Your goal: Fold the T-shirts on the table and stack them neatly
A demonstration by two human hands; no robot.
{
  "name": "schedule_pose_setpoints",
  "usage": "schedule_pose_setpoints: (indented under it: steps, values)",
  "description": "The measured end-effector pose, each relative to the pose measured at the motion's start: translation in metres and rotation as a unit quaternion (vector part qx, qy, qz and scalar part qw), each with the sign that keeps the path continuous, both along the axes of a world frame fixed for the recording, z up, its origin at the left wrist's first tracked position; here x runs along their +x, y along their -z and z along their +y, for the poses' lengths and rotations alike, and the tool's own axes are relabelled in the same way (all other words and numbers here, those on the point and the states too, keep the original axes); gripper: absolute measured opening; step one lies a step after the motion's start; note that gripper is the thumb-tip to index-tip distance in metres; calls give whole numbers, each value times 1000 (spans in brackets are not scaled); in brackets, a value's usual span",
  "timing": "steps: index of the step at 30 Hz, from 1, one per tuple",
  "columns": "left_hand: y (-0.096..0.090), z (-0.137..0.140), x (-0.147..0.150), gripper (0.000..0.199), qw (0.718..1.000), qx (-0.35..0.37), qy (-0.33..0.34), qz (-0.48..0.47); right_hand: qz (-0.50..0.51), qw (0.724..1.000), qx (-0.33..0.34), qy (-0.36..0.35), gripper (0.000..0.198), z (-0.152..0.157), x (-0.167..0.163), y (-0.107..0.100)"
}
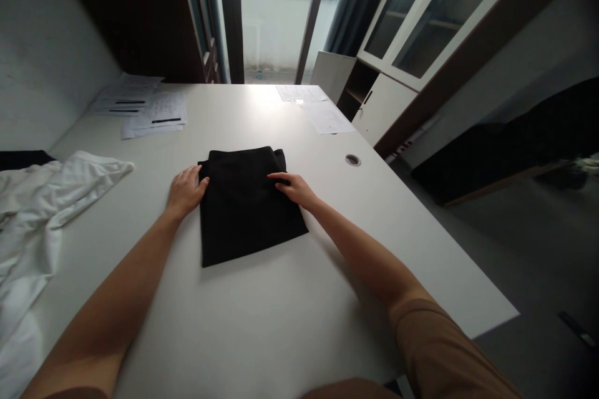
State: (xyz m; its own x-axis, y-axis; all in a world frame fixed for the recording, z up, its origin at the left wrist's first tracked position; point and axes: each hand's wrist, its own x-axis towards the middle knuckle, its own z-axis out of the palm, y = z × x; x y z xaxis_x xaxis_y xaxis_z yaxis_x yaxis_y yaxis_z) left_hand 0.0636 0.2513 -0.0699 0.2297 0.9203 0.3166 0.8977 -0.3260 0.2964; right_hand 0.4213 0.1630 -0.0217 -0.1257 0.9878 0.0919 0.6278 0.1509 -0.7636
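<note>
A folded piece of black cloth (248,206), probably a garment, lies flat on the white table (262,330). Its far edge shows several uneven layers. My left hand (186,190) rests at its left edge, thumb on the fabric and fingers stretched out beside the far left corner. Over the right edge lies my right hand (294,189), its index finger extended across the cloth and the thumb apart from it. Both hands touch the cloth without visibly gripping it. The undersides of the fingers are hidden.
White crumpled clothing (51,199) lies on the left, with a dark cloth (23,159) behind it. Papers (154,115) sit at the far left, and more sheets (325,115) at the far right. A round cable hole (352,160) is near the right edge. Cabinets (393,100) stand beyond.
</note>
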Motion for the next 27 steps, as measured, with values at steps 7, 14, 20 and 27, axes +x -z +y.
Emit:
schedule_pose_setpoints:
  steps: [7, 14, 20, 27]
  values:
    - [4, 1, -1, 58, 1000, 4, 1, 23, -68, 997, 28, 17, 41, 13, 35, -1]
    - [0, -4, 3, 55, 999, -13, -11, 40, -208, 974, 20, 89, 41, 30, 131, -7]
    - [-2, -4, 4, 55, 999, -14, -7, 49, -306, 932, 0, 195, 44, 32, 218, -16]
    - [-3, -6, 6, 55, 998, -9, -6, 60, -389, 886, 3, 252, 41, 26, 284, -28]
